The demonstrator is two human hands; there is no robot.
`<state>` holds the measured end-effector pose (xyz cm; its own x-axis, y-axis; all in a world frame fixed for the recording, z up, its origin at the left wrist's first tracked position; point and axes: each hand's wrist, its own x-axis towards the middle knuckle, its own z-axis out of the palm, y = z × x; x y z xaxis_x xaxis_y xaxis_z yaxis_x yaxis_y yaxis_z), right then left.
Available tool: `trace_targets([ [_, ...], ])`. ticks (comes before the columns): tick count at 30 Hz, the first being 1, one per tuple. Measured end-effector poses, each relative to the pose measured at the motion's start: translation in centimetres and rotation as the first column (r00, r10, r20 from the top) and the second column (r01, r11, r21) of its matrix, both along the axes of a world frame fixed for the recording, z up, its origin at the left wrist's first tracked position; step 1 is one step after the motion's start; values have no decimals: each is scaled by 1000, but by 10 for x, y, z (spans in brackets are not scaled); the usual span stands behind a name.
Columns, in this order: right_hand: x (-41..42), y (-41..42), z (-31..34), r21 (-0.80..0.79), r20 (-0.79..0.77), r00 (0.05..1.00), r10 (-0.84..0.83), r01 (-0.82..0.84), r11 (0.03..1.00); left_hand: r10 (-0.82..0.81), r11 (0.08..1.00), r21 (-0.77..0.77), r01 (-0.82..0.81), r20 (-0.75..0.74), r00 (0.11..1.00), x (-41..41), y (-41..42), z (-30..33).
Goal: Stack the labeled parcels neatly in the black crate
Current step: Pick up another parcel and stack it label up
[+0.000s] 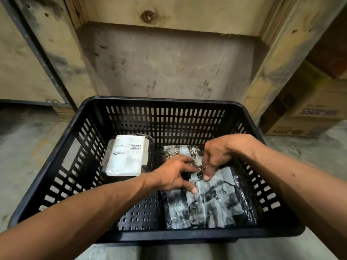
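**Two hands settling a parcel into the right half of the crate**

Both hands reach down into the black crate, which stands on the concrete floor before a wooden wall. One labeled parcel lies flat in the far-left part of the crate, label up, with nothing touching it. On the right side lie dark, glossy wrapped parcels, their labels crumpled under film; how many are layered there cannot be told. The left hand rests spread, fingers apart, its fingertips on the wrapping. The right hand pinches a fold of film between thumb and forefinger at the upper edge of the near parcel. The step in hand appears to be squaring this parcel on its pile. The next move likely calls for letting go of the film, pressing the parcel flat and aligning its edges with the crate wall. A cardboard box stands apart at the right.
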<state>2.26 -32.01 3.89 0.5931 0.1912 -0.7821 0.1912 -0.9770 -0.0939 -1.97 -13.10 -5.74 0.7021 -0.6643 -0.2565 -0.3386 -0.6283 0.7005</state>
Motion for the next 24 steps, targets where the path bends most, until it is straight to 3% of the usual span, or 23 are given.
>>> trace_targets([
  [2,-6,-4,6,25,0,1000,-11,11,1000,58,998,-33,-57,11,998,-5,-6,-2],
  [6,-20,-13,19,111,53,998,-42,35,993,192,962,-176,-209,-106,976,-7,-13,11],
  [10,-29,-21,27,234,75,992,-99,79,969,199,877,-345,-334,-373,906,-13,-15,28],
  [15,-38,-35,36,455,155,972,-179,90,886,285,832,-332,-446,-434,855,-20,-11,47],
  [19,-36,-48,58,656,171,917,-361,167,736,293,813,-409,-415,-330,897,-22,0,68],
  [22,-33,-52,70,758,164,846,-507,221,614,223,894,-359,-267,-158,962,-29,11,79],
  [24,-30,-50,76,806,137,777,-614,272,525,130,952,-283,-114,37,991,-33,18,82],
])
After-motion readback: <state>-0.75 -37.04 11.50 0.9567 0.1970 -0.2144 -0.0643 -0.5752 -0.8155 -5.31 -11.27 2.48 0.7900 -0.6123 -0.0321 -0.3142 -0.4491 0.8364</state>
